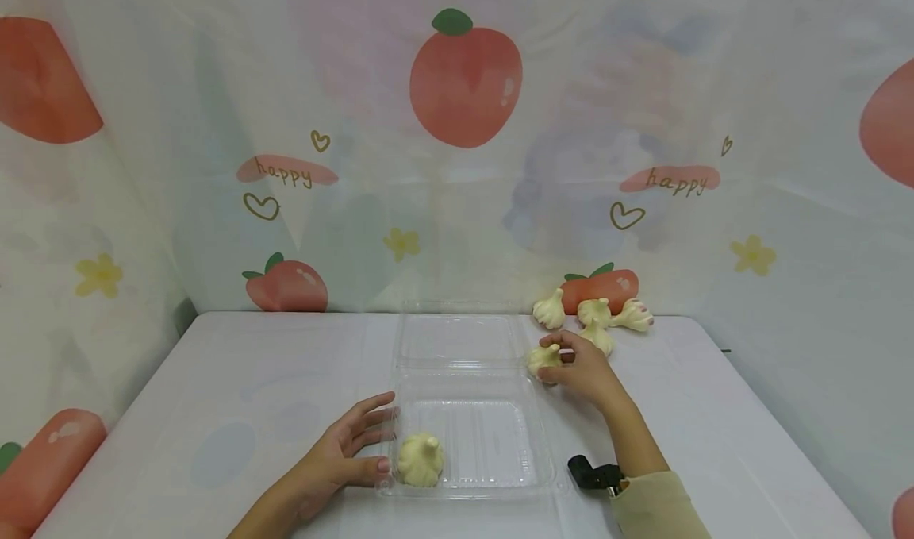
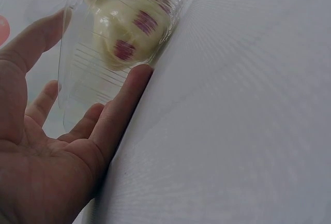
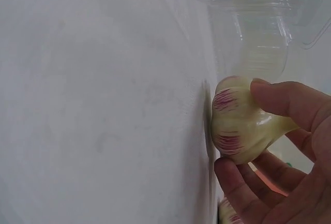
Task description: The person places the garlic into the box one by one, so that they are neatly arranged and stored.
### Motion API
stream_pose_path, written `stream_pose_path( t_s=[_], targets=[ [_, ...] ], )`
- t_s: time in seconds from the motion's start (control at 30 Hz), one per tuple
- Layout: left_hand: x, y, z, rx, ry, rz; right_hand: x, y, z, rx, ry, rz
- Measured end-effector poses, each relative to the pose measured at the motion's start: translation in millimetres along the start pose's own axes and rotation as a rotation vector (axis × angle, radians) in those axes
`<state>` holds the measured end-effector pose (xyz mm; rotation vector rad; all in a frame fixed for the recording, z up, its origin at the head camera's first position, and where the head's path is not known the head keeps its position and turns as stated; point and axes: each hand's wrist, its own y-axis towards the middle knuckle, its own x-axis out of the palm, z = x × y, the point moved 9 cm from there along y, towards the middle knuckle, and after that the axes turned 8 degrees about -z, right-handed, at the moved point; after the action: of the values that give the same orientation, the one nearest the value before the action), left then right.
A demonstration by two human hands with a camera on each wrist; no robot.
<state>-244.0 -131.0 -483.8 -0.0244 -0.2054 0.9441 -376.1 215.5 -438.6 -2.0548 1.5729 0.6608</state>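
A clear plastic clamshell box (image 1: 493, 444) lies with its lid folded back on the table. One garlic bulb (image 1: 420, 460) sits in the box's near left corner; purple streaks mark its side in the left wrist view. My left hand (image 1: 343, 452) rests against the box's left side, its fingers fairly straight. Beside the lid's right edge, my right hand (image 1: 581, 368) pinches another garlic bulb (image 3: 243, 123) between thumb and fingers, just over or on the table; I cannot tell which.
Several more garlic bulbs (image 1: 594, 312) are grouped at the table's back right, just beyond the right hand. A black device (image 1: 594, 473) is strapped at the right wrist. A cloth printed with fruit (image 1: 466, 86) hangs behind the white table (image 1: 286, 380).
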Motion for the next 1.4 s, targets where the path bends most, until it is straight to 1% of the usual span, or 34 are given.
stream_pose_path(
  t_s=[0.33,0.6,0.77,0.93,1.2,1.4],
  targets=[
    [-0.1,0.6,0.4,0.001,0.007,-0.005,-1.2,-1.1,-2.3,-0.012,0.015,0.014],
    [0.2,0.7,1.5,0.003,0.0,-0.004,3.5,-1.2,-4.4,-0.006,0.021,-0.014],
    [0.3,0.6,0.8,0.002,0.001,-0.007,4.0,-1.8,-2.9,0.017,0.012,-0.007],
    [0.5,0.3,0.5,0.004,0.0,-0.007,-1.3,-2.3,-4.9,0.004,0.004,0.015],
    [-0.3,1.0,-0.4,0.018,0.002,-0.007,-13.4,-8.2,-14.8,-0.03,-0.031,0.053],
    [0.2,0.8,0.0,0.016,-0.002,-0.011,-21.1,-12.0,-22.0,-0.042,-0.051,0.076]
  ],
)
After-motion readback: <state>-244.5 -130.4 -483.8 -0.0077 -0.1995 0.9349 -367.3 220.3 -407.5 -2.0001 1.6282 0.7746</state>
